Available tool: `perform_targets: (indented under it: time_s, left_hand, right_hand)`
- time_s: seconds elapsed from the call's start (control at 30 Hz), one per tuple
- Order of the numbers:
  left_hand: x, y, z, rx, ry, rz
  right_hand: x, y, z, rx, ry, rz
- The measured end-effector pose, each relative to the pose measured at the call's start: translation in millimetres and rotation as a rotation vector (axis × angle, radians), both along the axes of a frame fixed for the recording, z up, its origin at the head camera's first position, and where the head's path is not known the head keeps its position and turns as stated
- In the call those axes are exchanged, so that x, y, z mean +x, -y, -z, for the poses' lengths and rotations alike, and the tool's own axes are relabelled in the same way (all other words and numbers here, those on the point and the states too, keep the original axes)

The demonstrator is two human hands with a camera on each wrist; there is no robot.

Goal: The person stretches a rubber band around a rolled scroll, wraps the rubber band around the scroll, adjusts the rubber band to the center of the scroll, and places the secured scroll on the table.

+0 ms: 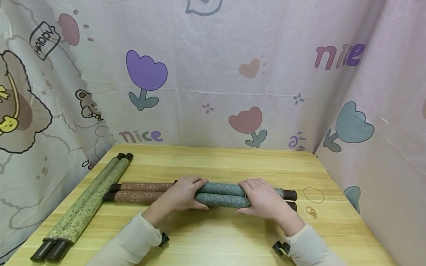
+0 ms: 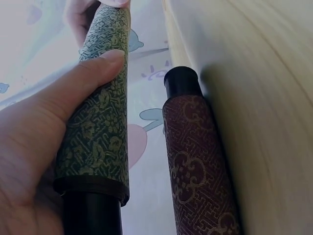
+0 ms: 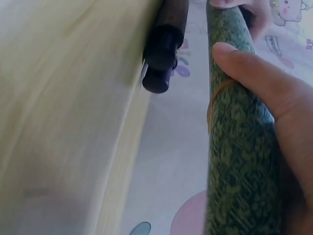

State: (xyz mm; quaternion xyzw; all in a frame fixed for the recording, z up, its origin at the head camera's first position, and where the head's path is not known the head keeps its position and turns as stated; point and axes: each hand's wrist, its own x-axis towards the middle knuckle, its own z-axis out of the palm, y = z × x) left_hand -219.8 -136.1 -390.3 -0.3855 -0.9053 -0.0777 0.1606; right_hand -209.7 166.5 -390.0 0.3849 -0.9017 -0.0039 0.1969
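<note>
A blue-green patterned scroll (image 1: 221,194), two rolls side by side with dark end knobs, is held level by both hands. My left hand (image 1: 183,194) grips it near its left end, with the thumb (image 2: 93,73) along the near roll. Toward the other end my right hand (image 1: 263,197) grips it the same way. Beside the right thumb, a thin tan rubber band (image 3: 213,103) loops around the scroll. In the wrist views the scroll is raised off the table. A brown patterned scroll (image 1: 139,192), also a double roll, lies on the table, partly behind the left hand.
A yellow-green scroll (image 1: 86,199) lies slanted along the table's left edge. At the right lie a large loose rubber band (image 1: 314,203) and a small bunch of bands (image 1: 311,212). Printed curtains (image 1: 206,74) hang around the wooden table (image 1: 213,240).
</note>
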Motion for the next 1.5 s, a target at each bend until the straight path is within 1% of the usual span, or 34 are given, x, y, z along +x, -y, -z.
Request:
perform_targets:
  time_s: [0.17,0.23,0.33,0.43,0.53,0.63,0.73,0.83,0.93,1.03,1.1,1.2,1.33,1.5]
  left_hand:
    - [2.6,-1.9,-0.9,0.01,-0.001,-0.018]
    - [3.3,-1.8,-0.7,0.008,-0.003,-0.02]
    - [3.1,-1.5,-0.6,0.012,-0.003,-0.021]
    - [1.8,-0.4,-0.2,0.016,-0.008,-0.027]
    - [1.1,1.1,-0.2,0.021,-0.007,-0.034]
    - [0.9,1.7,-0.4,0.017,-0.007,-0.031]
    - [1.0,1.4,-0.7,0.015,-0.011,-0.024]
    - [1.4,0.8,-0.4,0.012,-0.016,-0.024]
    - [2.5,-0.6,0.3,0.009,-0.021,-0.023]
    - [4.2,-3.4,1.3,0.018,-0.025,0.001]
    - [5.3,-5.8,1.1,0.031,-0.037,0.013]
    - [6.6,-8.0,1.0,0.031,-0.056,0.007]
    - [7.5,-9.4,0.8,0.023,-0.051,-0.006]
    - [7.4,-7.4,-1.3,0.039,-0.024,-0.022]
  right_hand:
    - [0.3,4,1.7,-0.007,-0.032,0.0]
    - [0.4,6,1.7,-0.015,-0.024,-0.005]
    - [1.2,5,-0.6,-0.047,0.048,-0.002]
    - [2.1,1,-4.8,-0.073,0.129,0.03]
    - [1.9,-5,-7.6,-0.057,0.161,0.075]
    - [0.5,-8,-8.0,-0.013,0.139,0.093]
    - [-1.3,-8,-7.1,0.008,0.094,0.067]
    - [-2.1,-6,-5.6,0.01,0.04,0.028]
    - [-1.9,-4,-3.1,0.007,0.003,0.003]
    - [-1.7,0,-0.3,0.005,-0.023,-0.025]
    - [-1.0,3,1.2,-0.002,-0.039,-0.035]
    - [0.9,7,1.7,-0.014,-0.058,-0.027]
    - [3.9,8,-0.3,-0.023,-0.045,-0.009]
    - [5.2,4,-5.5,-0.054,0.07,0.018]
